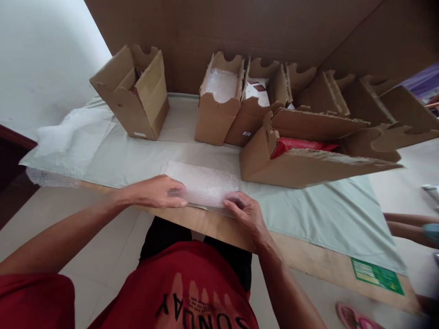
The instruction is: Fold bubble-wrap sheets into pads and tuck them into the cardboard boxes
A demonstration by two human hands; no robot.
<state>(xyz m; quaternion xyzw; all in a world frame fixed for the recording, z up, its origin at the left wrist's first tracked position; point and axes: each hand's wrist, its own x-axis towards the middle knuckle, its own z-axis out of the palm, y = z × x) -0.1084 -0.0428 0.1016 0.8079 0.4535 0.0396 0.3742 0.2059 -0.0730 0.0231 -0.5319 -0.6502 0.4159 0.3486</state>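
Observation:
A flat piece of clear bubble wrap (pixel 206 180) lies near the table's front edge, its long side towards me; I cannot tell whether anything is inside it. My left hand (pixel 157 191) holds its near left part, thumb along the front edge and fingers curled over the top. At the near right corner, my right hand (pixel 245 212) grips the wrap between thumb and bent fingers. Some fingertips of both hands are hidden in or behind the plastic.
A cardboard box (pixel 137 100) stands at the back left, beside loose bubble wrap (pixel 68 141). An upright box (pixel 216 116) holds bubble wrap. Several boxes line the back right; a long box (pixel 318 167) in front holds a red packet (pixel 298 145). Another person's legs (pixel 408 228) show at right.

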